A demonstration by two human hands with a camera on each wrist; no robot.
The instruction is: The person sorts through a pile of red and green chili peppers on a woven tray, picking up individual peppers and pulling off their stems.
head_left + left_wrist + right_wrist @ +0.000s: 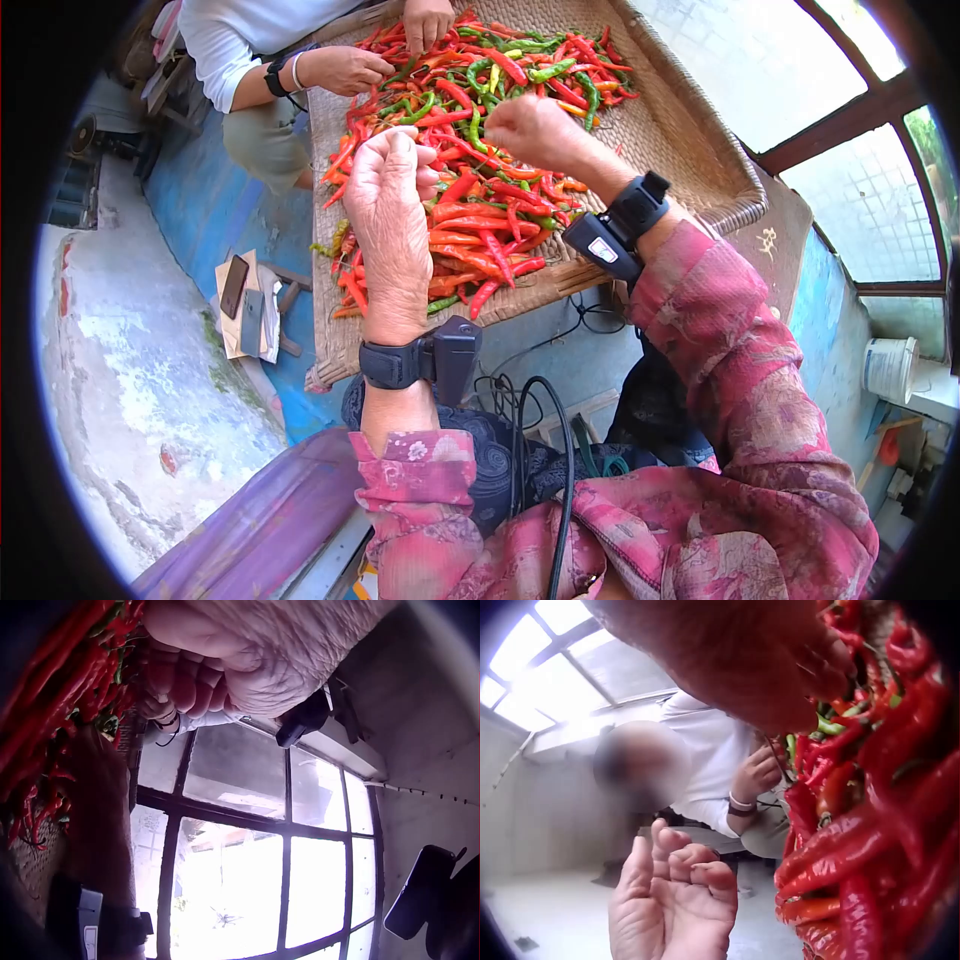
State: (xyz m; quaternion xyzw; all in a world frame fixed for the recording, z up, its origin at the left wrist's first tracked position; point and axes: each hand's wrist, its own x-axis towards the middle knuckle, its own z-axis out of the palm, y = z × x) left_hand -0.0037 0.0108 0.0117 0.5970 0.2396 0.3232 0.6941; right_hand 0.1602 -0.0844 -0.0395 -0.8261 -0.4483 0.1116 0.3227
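Note:
Red and green chili peppers (470,215) lie heaped on a woven tray (690,130). My left hand (385,200) is raised over the near left part of the heap. Seen from the right wrist, this left hand (676,907) has its palm turned up and fingers loosely bent, with nothing in it. My right hand (545,135) hovers over the middle of the heap, knuckles up. In the right wrist view its fingertips (832,671) point down close to the peppers (847,847); I cannot tell whether they pinch one.
Across the tray, another person's hands (345,70) are at the far left of the heap. Two phones (234,286) lie on a small stand at left. A cable (568,480) runs up near my lap. A white bucket (890,368) stands at right, below the windows.

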